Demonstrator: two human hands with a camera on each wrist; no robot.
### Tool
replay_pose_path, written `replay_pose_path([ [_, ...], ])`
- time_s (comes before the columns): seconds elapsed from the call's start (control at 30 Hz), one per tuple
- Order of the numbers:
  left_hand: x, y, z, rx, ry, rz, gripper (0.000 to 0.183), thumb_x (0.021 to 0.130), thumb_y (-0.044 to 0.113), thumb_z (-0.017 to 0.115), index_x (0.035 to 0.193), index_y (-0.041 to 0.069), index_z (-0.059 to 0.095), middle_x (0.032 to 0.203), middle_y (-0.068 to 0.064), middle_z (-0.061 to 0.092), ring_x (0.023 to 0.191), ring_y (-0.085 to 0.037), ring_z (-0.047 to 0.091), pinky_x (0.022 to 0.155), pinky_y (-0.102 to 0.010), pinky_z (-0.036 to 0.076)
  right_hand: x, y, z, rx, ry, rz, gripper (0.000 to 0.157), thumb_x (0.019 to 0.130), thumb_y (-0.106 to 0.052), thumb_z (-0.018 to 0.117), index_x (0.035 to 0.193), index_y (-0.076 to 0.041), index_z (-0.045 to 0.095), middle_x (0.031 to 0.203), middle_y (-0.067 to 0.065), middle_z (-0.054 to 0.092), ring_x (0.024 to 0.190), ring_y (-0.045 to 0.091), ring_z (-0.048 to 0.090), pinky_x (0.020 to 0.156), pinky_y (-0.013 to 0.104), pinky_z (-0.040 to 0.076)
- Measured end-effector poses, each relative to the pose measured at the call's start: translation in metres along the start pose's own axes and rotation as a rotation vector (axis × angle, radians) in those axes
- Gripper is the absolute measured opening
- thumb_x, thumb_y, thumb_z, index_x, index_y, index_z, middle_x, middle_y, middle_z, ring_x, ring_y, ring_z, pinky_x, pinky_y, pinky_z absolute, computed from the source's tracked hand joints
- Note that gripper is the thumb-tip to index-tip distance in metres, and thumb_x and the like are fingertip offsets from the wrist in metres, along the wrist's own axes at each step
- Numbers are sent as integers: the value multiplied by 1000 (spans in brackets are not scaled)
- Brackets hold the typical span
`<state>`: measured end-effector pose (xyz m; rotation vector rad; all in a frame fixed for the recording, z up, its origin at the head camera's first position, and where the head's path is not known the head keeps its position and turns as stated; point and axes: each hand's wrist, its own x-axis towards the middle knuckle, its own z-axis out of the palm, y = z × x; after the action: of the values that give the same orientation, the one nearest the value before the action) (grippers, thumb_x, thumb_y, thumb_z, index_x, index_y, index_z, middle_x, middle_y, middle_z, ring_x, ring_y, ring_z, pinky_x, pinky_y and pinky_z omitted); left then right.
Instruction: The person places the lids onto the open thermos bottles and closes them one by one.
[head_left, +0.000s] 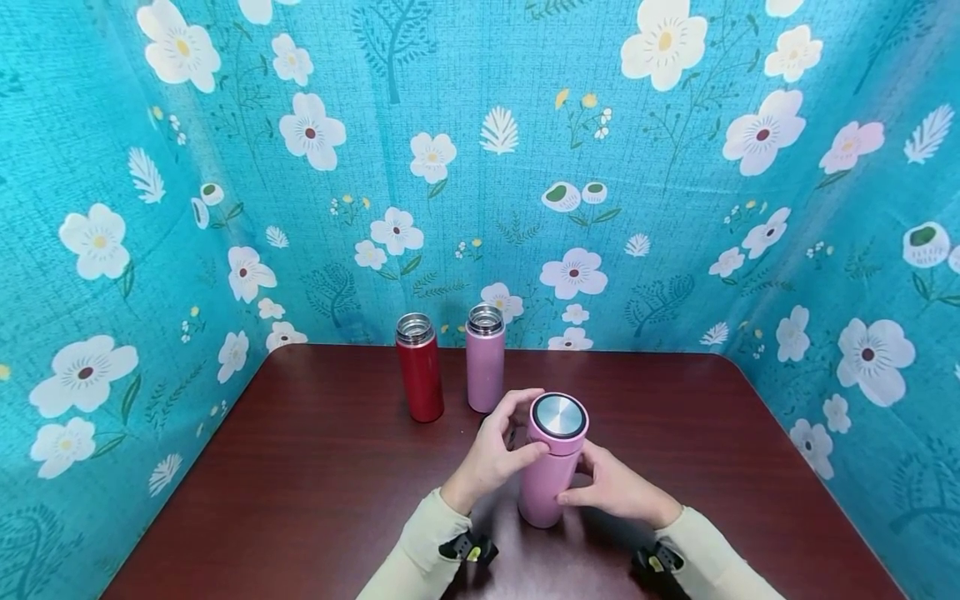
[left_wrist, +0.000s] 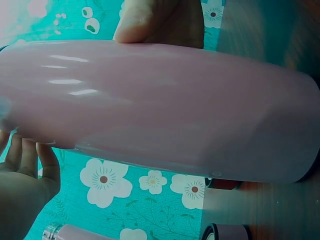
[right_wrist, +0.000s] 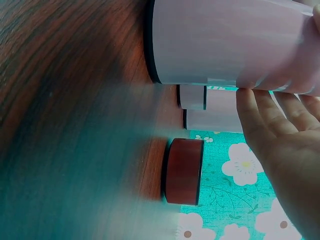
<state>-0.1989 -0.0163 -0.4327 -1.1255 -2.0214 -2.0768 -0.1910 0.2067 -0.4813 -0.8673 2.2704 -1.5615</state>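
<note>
A pink thermos bottle with a silver-topped lid stands near the front of the table, leaning slightly. My left hand grips it round the lid, thumb on the near side and fingers behind. Lower down, my right hand holds the body from the right. Its fingers press on the pink wall in the right wrist view. The bottle's black-rimmed base shows close to the wood there. In the left wrist view the pink body fills most of the picture.
A red bottle and a second pink bottle stand lidless at the back. On the table beyond the held bottle lie a red cap and a pink cap, hidden in the head view. A flowered curtain encloses the table.
</note>
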Motion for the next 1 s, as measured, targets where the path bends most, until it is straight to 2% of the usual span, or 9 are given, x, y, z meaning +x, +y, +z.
replay_pose_path([
  [0.2,1,3,2,16,33,-13,67,81,40,73,132,8,43,115,-5,57,104,-18,54,87,-39,47,2,1,0,-12,-2,-19,72,83,-15,73,143,-19,33,139,5,45,119,20,52,95,35,45],
  [0.3,2,4,1,17,26,-16,63,82,37,73,131,9,43,116,-8,57,105,-17,54,88,-38,47,2,0,0,-11,-2,-27,73,83,-14,73,143,-17,33,139,7,45,119,20,51,95,34,45],
  [0.43,3,6,0,14,-2,-7,61,85,34,69,133,4,43,117,-13,57,105,-16,54,89,-36,46,1,-1,0,-5,3,-8,72,83,-15,73,143,-18,33,138,6,45,119,20,52,95,37,44],
  [0.67,1,33,-1,-13,-41,42,58,91,29,63,132,-6,43,120,-20,56,105,-13,54,91,-34,46,-1,-3,0,-2,5,22,72,83,-17,73,143,-18,33,138,5,46,119,21,52,96,41,44],
  [0.77,1,36,-1,-7,-36,58,58,91,27,63,132,-7,42,119,-20,55,105,-12,54,89,-33,47,-1,-4,0,-10,7,20,71,83,-18,74,142,-18,34,138,5,46,119,21,51,96,40,44],
  [0.87,2,37,0,3,-26,65,63,89,32,65,132,-7,41,115,-19,56,101,-11,54,85,-33,47,-1,-3,0,-17,2,17,70,84,-19,73,142,-17,35,137,6,47,119,20,52,95,38,44],
  [0.93,2,37,0,14,-18,48,66,87,35,68,132,-5,42,113,-17,57,100,-10,54,84,-32,47,-2,-3,0,-22,1,12,70,84,-20,73,142,-17,35,137,6,47,118,20,52,94,37,45],
  [1.0,2,30,0,26,-8,20,69,84,37,70,133,-3,42,113,-15,57,100,-11,54,84,-33,47,-2,-2,0,-21,3,7,70,83,-19,74,142,-17,36,137,7,47,118,21,52,94,36,45],
])
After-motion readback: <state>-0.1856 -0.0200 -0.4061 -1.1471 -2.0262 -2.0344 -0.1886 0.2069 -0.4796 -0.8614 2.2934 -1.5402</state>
